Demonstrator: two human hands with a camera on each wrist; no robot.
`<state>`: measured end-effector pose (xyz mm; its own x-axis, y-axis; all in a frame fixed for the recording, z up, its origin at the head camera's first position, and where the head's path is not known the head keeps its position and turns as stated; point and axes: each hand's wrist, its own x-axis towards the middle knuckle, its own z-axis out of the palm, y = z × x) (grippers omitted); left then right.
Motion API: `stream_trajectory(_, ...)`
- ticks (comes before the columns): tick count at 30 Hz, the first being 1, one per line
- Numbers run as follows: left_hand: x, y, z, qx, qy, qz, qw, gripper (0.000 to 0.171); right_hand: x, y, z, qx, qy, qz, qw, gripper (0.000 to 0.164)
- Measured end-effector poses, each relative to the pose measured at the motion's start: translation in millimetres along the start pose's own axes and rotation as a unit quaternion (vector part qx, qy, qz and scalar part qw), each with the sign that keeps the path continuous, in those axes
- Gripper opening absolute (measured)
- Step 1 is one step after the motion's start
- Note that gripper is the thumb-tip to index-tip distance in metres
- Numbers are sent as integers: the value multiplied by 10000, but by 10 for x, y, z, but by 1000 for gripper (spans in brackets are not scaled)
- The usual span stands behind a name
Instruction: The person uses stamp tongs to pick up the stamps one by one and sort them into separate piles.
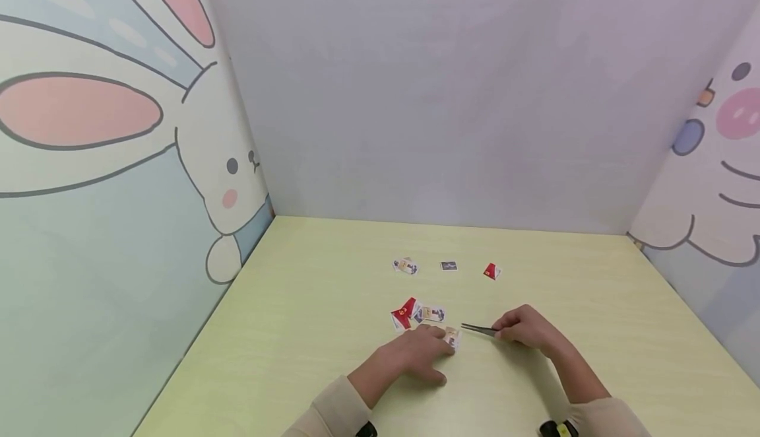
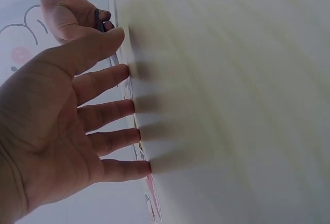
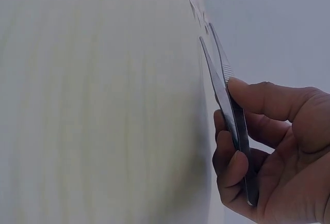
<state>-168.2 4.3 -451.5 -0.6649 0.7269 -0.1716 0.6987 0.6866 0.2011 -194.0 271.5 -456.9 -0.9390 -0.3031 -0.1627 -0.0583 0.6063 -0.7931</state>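
My right hand (image 1: 528, 328) holds a pair of metal tweezers (image 3: 223, 87) between thumb and curled fingers. The tweezers' tips stand slightly apart with nothing between them, pointing left toward the small paper pieces. My left hand (image 1: 415, 352) is spread, its fingers straight and fingertips at the table surface, as the left wrist view shows. Under and beside its fingertips lies a pale printed piece (image 1: 452, 338). Just beyond the fingers are a red piece with a yellow mark (image 1: 404, 313) and another pale printed piece (image 1: 433, 313), overlapping others in a loose pile.
Farther back on the yellowish table (image 1: 320, 358) lie three spots of small pieces in a row: pale printed pieces (image 1: 406, 266), a dark rectangular piece (image 1: 448, 266) and a red piece (image 1: 491, 270). A grey backdrop (image 1: 439, 94) and cartoon-printed side panels (image 1: 95, 259) enclose the table.
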Motion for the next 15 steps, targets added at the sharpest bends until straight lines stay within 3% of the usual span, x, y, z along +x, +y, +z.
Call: stream_trajectory(15, 0, -3, 10, -78, 20, -74, 9999, 49, 16, -19, 31, 165, -412, -267, 9987, 14)
